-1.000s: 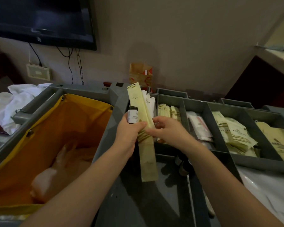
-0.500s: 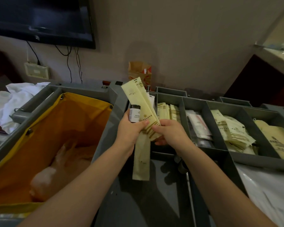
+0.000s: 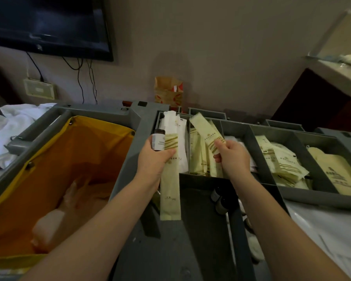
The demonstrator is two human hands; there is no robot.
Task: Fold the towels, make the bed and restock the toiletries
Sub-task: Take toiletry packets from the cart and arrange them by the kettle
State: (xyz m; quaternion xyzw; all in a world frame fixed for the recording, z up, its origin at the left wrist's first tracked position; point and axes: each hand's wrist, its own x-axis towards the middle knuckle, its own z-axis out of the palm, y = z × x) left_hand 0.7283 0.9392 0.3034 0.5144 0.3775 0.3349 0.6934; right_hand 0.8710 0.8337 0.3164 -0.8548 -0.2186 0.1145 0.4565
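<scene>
Beneath the wall TV [image 3: 49, 23], a grey housekeeping cart [image 3: 134, 118] holds a yellow linen bag [image 3: 73, 159] beside its divided toiletry tray [image 3: 322, 199]. Over the tray the left hand [image 3: 152, 161] grips a long cream sachet [image 3: 170, 191] plus a small dark bottle [image 3: 158, 140]; the right hand [image 3: 234, 157] pinches a second sachet [image 3: 205, 131]. Crowded in one grasp, the bottle could slip out.
</scene>
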